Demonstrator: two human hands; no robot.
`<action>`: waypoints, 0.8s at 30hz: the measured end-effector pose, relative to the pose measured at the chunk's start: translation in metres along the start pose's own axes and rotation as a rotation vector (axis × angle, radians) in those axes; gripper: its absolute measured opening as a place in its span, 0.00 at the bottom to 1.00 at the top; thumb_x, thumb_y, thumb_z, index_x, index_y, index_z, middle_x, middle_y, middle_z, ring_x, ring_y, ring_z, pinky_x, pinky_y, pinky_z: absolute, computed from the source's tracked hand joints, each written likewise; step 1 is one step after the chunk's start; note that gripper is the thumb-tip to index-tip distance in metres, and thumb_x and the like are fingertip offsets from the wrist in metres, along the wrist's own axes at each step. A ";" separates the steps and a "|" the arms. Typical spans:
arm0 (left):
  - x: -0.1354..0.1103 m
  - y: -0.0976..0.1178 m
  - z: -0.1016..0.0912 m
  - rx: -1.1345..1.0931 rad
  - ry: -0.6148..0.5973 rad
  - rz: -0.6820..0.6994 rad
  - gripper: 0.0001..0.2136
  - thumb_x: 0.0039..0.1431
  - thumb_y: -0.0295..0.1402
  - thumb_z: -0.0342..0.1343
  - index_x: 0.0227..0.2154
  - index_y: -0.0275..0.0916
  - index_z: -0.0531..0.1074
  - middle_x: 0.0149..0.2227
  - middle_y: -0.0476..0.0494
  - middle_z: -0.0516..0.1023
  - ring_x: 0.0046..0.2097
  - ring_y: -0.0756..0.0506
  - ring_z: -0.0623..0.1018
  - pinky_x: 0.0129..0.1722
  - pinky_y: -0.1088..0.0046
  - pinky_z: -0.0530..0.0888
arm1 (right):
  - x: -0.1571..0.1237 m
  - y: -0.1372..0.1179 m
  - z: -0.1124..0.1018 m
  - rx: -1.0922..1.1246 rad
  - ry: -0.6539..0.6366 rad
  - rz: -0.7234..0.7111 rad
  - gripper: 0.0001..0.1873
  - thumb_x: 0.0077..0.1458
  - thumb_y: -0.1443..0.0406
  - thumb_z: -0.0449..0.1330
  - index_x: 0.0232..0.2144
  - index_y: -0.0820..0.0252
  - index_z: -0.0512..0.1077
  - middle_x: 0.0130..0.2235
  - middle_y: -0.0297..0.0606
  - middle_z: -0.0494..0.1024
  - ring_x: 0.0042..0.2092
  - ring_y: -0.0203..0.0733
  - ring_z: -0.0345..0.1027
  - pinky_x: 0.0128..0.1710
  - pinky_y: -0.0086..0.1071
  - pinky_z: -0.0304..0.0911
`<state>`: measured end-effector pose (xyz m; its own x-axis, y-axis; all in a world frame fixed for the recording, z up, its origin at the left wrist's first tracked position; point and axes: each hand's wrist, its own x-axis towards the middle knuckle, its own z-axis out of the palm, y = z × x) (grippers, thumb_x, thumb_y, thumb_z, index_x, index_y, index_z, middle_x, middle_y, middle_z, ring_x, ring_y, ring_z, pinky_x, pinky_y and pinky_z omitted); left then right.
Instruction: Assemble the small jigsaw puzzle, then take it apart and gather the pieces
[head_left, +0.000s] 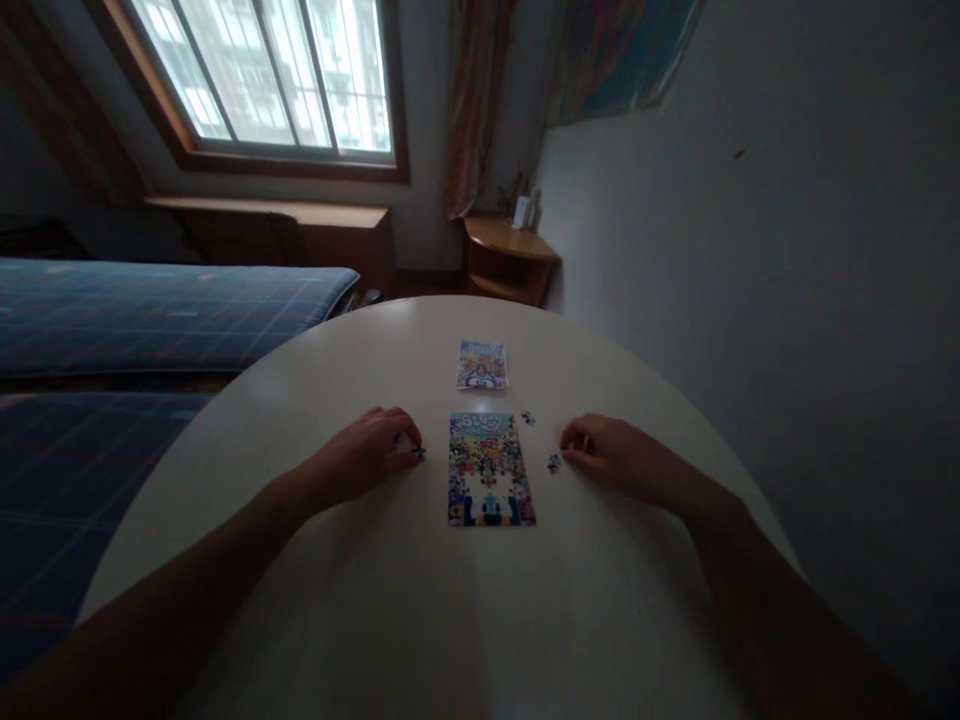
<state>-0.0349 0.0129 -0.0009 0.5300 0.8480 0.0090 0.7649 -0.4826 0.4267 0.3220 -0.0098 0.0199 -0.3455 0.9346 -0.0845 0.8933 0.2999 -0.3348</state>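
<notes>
A small colourful jigsaw puzzle (490, 468) lies flat on the round white table (420, 600), with a pale gap of unfilled places in its lower middle. My left hand (367, 452) rests left of it, fingers curled, pinching a small dark puzzle piece (418, 453) at its fingertips. My right hand (611, 452) lies right of the puzzle with fingers curled down on the table, next to a loose piece (553, 462). Another loose piece (528, 418) sits by the puzzle's top right corner. A small printed picture card (481, 364) lies beyond the puzzle.
A bed with a blue checked cover (135, 320) runs along the left. A wooden corner shelf (510, 262) and a window (270, 75) stand at the back. A grey wall (787, 250) closes the right side.
</notes>
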 end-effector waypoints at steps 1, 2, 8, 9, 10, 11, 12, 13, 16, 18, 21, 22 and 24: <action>-0.001 0.002 0.000 -0.008 -0.001 -0.005 0.08 0.58 0.36 0.56 0.38 0.41 0.75 0.40 0.43 0.76 0.44 0.41 0.74 0.46 0.64 0.70 | 0.000 0.000 0.000 -0.001 0.008 -0.007 0.07 0.57 0.63 0.58 0.35 0.59 0.75 0.35 0.41 0.77 0.34 0.40 0.70 0.33 0.32 0.63; -0.001 0.004 0.000 -0.017 -0.002 -0.017 0.08 0.57 0.36 0.57 0.38 0.42 0.75 0.40 0.43 0.76 0.43 0.41 0.74 0.45 0.64 0.70 | 0.000 0.000 0.000 -0.003 0.015 -0.011 0.07 0.57 0.63 0.57 0.35 0.59 0.75 0.35 0.41 0.77 0.34 0.40 0.70 0.33 0.32 0.63; -0.005 0.017 -0.002 -0.095 -0.020 -0.023 0.07 0.57 0.36 0.58 0.38 0.42 0.75 0.38 0.44 0.77 0.38 0.44 0.76 0.42 0.68 0.72 | -0.001 -0.006 -0.002 -0.051 0.060 0.003 0.07 0.57 0.62 0.59 0.34 0.58 0.75 0.36 0.41 0.76 0.34 0.40 0.69 0.33 0.31 0.60; -0.005 0.019 -0.003 -0.116 -0.017 -0.009 0.07 0.57 0.36 0.57 0.38 0.42 0.75 0.37 0.45 0.78 0.38 0.45 0.76 0.41 0.68 0.72 | 0.000 -0.010 -0.002 -0.060 0.091 0.009 0.08 0.58 0.61 0.58 0.34 0.58 0.75 0.35 0.40 0.76 0.33 0.39 0.68 0.32 0.31 0.59; -0.004 0.022 -0.004 -0.143 -0.009 0.000 0.07 0.57 0.35 0.57 0.38 0.42 0.76 0.36 0.46 0.78 0.37 0.45 0.76 0.41 0.69 0.71 | 0.001 -0.015 -0.001 -0.063 0.130 0.010 0.08 0.58 0.61 0.58 0.34 0.58 0.75 0.35 0.40 0.76 0.33 0.39 0.68 0.32 0.31 0.59; -0.004 0.025 -0.005 -0.174 0.001 0.002 0.07 0.58 0.36 0.57 0.37 0.42 0.76 0.36 0.46 0.79 0.37 0.46 0.76 0.41 0.69 0.71 | 0.002 -0.021 0.000 -0.057 0.174 0.008 0.08 0.59 0.61 0.58 0.34 0.58 0.74 0.34 0.39 0.76 0.32 0.39 0.67 0.31 0.31 0.58; -0.003 0.028 -0.006 -0.209 0.014 -0.007 0.07 0.58 0.36 0.57 0.36 0.42 0.77 0.35 0.47 0.80 0.36 0.47 0.76 0.40 0.70 0.71 | 0.002 -0.028 0.002 -0.037 0.214 -0.007 0.07 0.59 0.62 0.58 0.34 0.58 0.74 0.33 0.38 0.76 0.31 0.38 0.67 0.31 0.31 0.58; -0.002 0.031 -0.006 -0.249 0.028 -0.024 0.07 0.58 0.36 0.57 0.36 0.43 0.78 0.35 0.48 0.80 0.34 0.47 0.76 0.38 0.70 0.72 | 0.003 -0.036 0.005 0.009 0.248 -0.036 0.07 0.59 0.63 0.57 0.35 0.58 0.74 0.32 0.37 0.76 0.31 0.37 0.67 0.31 0.30 0.58; 0.000 0.042 -0.001 -0.384 0.058 -0.067 0.09 0.58 0.36 0.56 0.36 0.43 0.80 0.32 0.49 0.81 0.30 0.49 0.75 0.33 0.73 0.71 | 0.003 -0.061 0.016 0.160 0.293 -0.129 0.05 0.59 0.64 0.58 0.36 0.58 0.73 0.32 0.36 0.77 0.30 0.36 0.68 0.32 0.30 0.60; 0.001 0.049 0.005 -0.467 0.076 -0.067 0.09 0.58 0.36 0.56 0.35 0.42 0.80 0.32 0.49 0.82 0.29 0.49 0.75 0.32 0.74 0.71 | 0.001 -0.074 0.023 0.224 0.317 -0.177 0.06 0.59 0.64 0.59 0.38 0.58 0.74 0.33 0.36 0.78 0.32 0.37 0.69 0.35 0.32 0.62; 0.002 0.058 0.014 -0.549 0.098 -0.062 0.08 0.56 0.37 0.58 0.34 0.41 0.80 0.32 0.49 0.82 0.30 0.49 0.76 0.33 0.74 0.72 | -0.001 -0.085 0.030 0.314 0.314 -0.225 0.08 0.59 0.64 0.59 0.41 0.57 0.74 0.34 0.36 0.79 0.34 0.38 0.72 0.40 0.34 0.64; 0.002 0.061 0.016 -0.561 0.104 -0.067 0.08 0.56 0.36 0.58 0.33 0.40 0.80 0.31 0.48 0.82 0.31 0.49 0.77 0.33 0.74 0.72 | -0.002 -0.087 0.031 0.347 0.303 -0.239 0.09 0.59 0.64 0.59 0.42 0.57 0.74 0.33 0.35 0.79 0.34 0.37 0.72 0.40 0.33 0.65; 0.001 0.066 0.019 -0.567 0.105 -0.088 0.07 0.55 0.35 0.58 0.32 0.40 0.79 0.31 0.48 0.82 0.31 0.48 0.77 0.35 0.73 0.73 | -0.002 -0.088 0.034 0.402 0.284 -0.261 0.10 0.58 0.64 0.60 0.43 0.57 0.74 0.34 0.35 0.80 0.34 0.37 0.73 0.39 0.33 0.65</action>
<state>0.0229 -0.0218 0.0105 0.4120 0.9107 0.0287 0.4733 -0.2409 0.8473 0.2344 -0.0448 0.0175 -0.3996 0.8707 0.2867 0.5892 0.4836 -0.6473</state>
